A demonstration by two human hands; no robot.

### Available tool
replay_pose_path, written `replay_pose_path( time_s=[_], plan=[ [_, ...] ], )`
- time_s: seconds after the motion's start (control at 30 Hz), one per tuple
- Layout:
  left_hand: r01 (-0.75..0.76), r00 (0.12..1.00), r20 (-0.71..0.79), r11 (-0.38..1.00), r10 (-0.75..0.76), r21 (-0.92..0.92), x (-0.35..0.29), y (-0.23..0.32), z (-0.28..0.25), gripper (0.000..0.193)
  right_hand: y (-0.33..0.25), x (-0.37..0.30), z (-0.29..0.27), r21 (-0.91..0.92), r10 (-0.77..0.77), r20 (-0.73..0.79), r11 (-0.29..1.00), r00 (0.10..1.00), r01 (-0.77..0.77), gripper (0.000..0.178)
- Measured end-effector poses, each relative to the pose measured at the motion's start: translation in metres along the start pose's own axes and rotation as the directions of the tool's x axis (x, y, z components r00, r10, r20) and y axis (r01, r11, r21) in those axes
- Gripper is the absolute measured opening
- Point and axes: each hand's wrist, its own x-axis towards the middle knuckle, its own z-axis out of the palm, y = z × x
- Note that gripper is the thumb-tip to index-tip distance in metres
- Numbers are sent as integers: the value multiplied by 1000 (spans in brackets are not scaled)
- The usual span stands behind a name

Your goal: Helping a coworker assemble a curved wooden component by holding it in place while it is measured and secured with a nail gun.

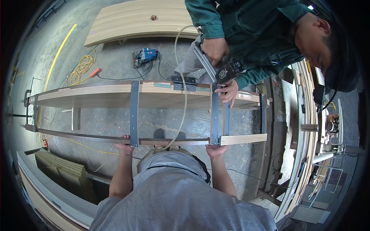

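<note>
A long wooden frame spans the view, with a near rail point(173, 142), a deep far board point(104, 94) and several dark crosspieces between them. My left hand point(124, 148) is closed round the near rail just left of one crosspiece point(134, 115), its fingertips showing over the top. My right hand point(216, 151) grips the same rail from below, beside another crosspiece point(214, 119); some of its fingers are hidden. Right of it lies a short pale wood strip point(243, 139). Across from me, a person in a green jacket holds a nail gun point(227, 71) against the far board.
A pale hose point(185, 88) loops over the frame. Beyond lie a blue power tool point(145, 56), a coiled yellow cord point(83, 68) and a big wood panel point(127, 19) bearing a tape measure point(153, 17). Stacked boards point(63, 175) stand at left; a clamp point(28, 101) holds the frame's left end.
</note>
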Motion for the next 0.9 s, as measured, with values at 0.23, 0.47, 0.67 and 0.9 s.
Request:
replay_pose_path(
  time_s=[0.23, 0.47, 0.67, 0.9],
  plan=[
    [2, 1000, -9, 1000, -2, -8, 0, -1, 1, 82, -1, 0, 0, -3, -4, 5, 1000, 1000, 4, 53],
    [-10, 1000, -29, 1000, 10, 1, 0, -1, 1, 82, -1, 0, 0, -30, -12, -23, 999, 1000, 12, 55],
    [-20, 999, -40, 1000, 20, 0, -2, -3, 3, 78, 0, -1, 1, -29, -13, -26, 999, 1000, 12, 56],
    [-24, 999, -32, 1000, 24, 2, -3, -3, 4, 76, -2, 5, -7, 0, -11, 5, 1000, 1000, 11, 57]
  ],
)
